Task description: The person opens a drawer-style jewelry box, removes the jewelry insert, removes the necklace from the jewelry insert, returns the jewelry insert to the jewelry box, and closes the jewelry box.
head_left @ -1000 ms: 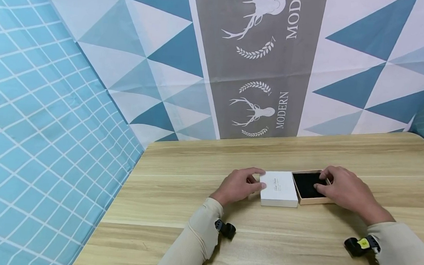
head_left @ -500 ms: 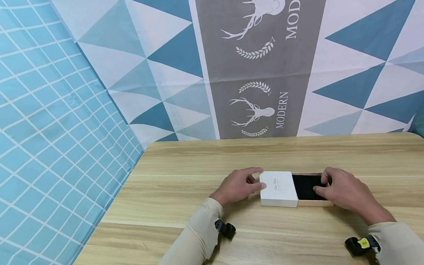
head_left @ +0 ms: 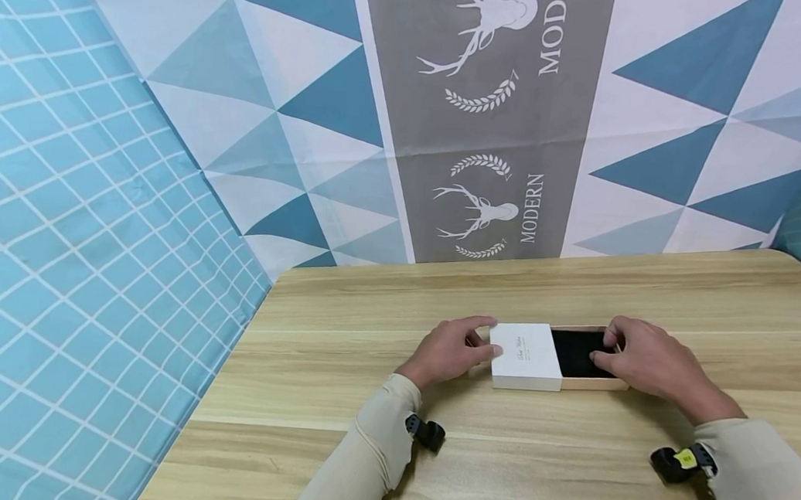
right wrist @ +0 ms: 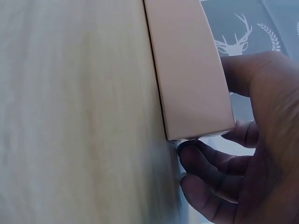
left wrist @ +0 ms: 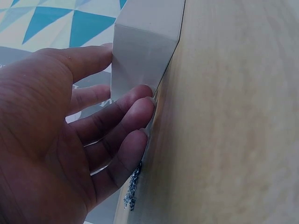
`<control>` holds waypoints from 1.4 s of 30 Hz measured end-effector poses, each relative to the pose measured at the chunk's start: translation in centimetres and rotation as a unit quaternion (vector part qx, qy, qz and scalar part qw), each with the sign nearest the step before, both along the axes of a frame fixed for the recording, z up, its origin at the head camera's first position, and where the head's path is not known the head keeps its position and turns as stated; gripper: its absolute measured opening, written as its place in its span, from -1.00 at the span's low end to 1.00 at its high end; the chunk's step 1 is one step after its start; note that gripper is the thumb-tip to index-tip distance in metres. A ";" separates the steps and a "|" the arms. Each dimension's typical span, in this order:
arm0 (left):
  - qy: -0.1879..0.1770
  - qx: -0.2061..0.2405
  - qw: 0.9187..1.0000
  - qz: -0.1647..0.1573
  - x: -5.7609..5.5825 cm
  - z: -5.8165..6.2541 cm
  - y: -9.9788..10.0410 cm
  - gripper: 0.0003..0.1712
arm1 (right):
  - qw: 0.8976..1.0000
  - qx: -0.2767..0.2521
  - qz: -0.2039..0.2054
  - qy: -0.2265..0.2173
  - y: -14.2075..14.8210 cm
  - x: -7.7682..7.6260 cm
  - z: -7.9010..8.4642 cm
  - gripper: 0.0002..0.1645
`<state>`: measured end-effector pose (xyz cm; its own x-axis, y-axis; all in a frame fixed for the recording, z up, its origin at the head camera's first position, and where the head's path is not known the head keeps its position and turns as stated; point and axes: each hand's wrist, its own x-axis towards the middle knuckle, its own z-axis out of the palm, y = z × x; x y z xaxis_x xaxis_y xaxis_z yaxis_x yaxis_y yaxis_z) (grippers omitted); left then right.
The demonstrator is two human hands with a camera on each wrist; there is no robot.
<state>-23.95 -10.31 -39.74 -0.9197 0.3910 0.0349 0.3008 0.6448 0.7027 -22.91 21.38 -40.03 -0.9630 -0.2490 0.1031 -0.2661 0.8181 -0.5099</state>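
A white box cover (head_left: 525, 356) with small print on top lies flat on the wooden table. Its left end is held by my left hand (head_left: 448, 349), thumb and fingers spread along the edges. In the left wrist view, the fingertips of the left hand (left wrist: 60, 121) touch the cover's end face. Lined up against the cover's right side is a pinkish-tan box tray (head_left: 593, 383) with a black lining (head_left: 575, 353). My right hand (head_left: 654, 361) grips the tray's right end, thumb and forefinger reaching over the black lining. Lower fingertips sit at the tray's end in the right wrist view.
The wooden table (head_left: 496, 474) extends around the box on every side. A patterned cloth (head_left: 298, 119) with triangles and deer prints hangs behind it. On the left hangs a blue checked cloth (head_left: 95, 221).
The tray was slightly askew to the cover one second ago; it has turned straight and now lines up with it. The right hand shifted slightly with it, while the left hand stayed in place.
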 end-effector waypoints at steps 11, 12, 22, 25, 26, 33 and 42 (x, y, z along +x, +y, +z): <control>-0.002 0.002 1.000 0.001 0.0 -0.1 -0.1 -0.42 | 1.000 0.003 0.001 0.002 -0.2 0.1 0.0 -0.63; -0.003 0.003 1.000 0.002 0.0 -0.1 -0.1 -0.42 | 1.000 0.003 0.001 0.002 -0.2 0.1 0.0 -0.63; -0.003 0.003 1.000 0.003 0.0 -0.2 0.0 -0.43 | 1.000 0.004 -0.002 0.002 -0.3 0.2 -0.2 -0.63; -0.003 0.005 1.000 0.003 0.0 -0.2 0.0 -0.43 | 1.000 0.002 -0.001 0.004 -0.3 0.2 -0.2 -0.63; -0.002 0.006 1.000 0.002 0.0 -0.2 0.0 -0.43 | 1.000 0.002 -0.001 0.005 -0.3 0.2 -0.2 -0.64; 0.001 0.005 1.000 0.002 0.0 -0.1 -0.1 -0.43 | 1.000 -0.001 0.001 0.009 -0.5 0.2 -0.2 -0.65; -0.002 0.002 1.000 0.003 0.1 -0.1 0.0 -0.42 | 1.000 -0.003 0.005 0.015 -0.6 0.3 -0.1 -0.67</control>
<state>-23.89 -10.34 -39.81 -0.9222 0.3853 0.0320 0.2936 0.6440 0.7064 -22.62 20.82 -40.16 -0.9567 -0.2585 0.1334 -0.2900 0.8118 -0.5069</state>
